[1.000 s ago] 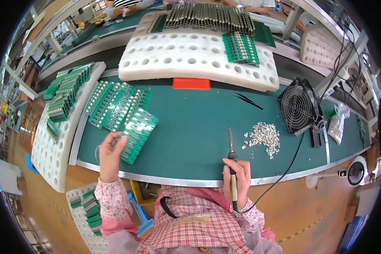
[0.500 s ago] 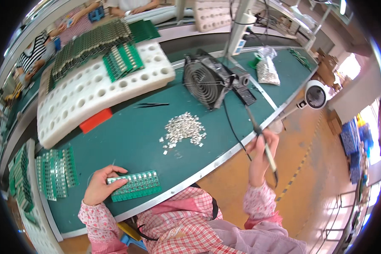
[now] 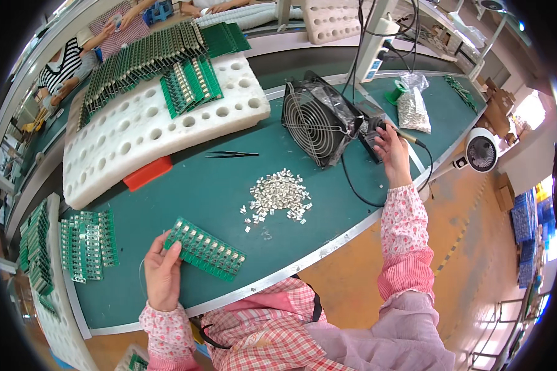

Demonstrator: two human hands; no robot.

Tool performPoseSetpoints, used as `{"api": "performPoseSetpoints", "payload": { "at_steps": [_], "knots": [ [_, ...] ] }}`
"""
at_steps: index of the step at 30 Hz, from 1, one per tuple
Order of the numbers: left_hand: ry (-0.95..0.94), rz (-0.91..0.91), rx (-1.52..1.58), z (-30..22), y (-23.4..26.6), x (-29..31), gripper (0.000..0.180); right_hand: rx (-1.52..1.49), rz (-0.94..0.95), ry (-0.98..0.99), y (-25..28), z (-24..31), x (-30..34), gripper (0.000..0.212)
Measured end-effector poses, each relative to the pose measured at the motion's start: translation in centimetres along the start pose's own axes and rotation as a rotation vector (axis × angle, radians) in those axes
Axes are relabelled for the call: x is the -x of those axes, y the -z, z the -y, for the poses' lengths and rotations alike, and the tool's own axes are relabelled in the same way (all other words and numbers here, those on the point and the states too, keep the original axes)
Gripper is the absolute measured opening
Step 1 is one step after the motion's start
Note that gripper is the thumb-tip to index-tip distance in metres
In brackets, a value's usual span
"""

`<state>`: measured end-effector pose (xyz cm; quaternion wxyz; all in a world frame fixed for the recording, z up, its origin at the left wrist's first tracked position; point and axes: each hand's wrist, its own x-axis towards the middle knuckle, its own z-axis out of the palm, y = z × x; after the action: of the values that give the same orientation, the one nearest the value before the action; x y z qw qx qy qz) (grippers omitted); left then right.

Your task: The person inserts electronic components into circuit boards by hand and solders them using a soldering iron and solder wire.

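My left hand (image 3: 163,272) grips the left end of a green circuit board panel (image 3: 207,248), thumb on top. The panel is tilted and carries a row of small silvery connectors. A thin wire loops beside that hand. My right hand (image 3: 395,154) is at the soldering iron stand (image 3: 371,133), fingers apart. The soldering iron (image 3: 410,137) rests with its front end in the stand, its handle right against or just behind the fingers. A pile of small silvery connectors (image 3: 278,195) lies on the green mat between my hands.
A black fan (image 3: 312,120) with a wire guard stands left of the iron stand. White foam trays (image 3: 167,133) hold stacked boards; more boards (image 3: 88,244) lie at left. Also there: tweezers (image 3: 232,154), a red block (image 3: 147,173), a bag of parts (image 3: 413,114), a small white fan (image 3: 480,150).
My right hand has moved up and away with the soldering iron, which now sits in the stand, and its fingers have opened. My left hand has lifted and turned the panel, its right end lower.
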<state>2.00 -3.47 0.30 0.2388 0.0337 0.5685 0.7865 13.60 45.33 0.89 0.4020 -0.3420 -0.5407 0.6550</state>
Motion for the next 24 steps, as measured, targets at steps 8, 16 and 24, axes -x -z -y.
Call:
{"api": "performPoseSetpoints", "payload": {
  "at_steps": [8, 16, 24],
  "knots": [
    [-0.015, 0.016, -0.159, -0.1, -1.7, -1.5, 0.022, 0.323, 0.019, 0.132, -3.5, 0.0, 13.7, 0.024],
    [0.037, 0.269, -0.165, -0.5, -1.5, -3.9, 0.038, 0.935, 0.695, 1.037, -14.1, -3.5, 19.0, 0.026],
    [0.011, 0.409, -0.210, 0.1, -1.3, -3.0, 0.029, 0.930, 0.758, 1.052, -15.8, -4.4, 18.4, 0.011]
  ]
}}
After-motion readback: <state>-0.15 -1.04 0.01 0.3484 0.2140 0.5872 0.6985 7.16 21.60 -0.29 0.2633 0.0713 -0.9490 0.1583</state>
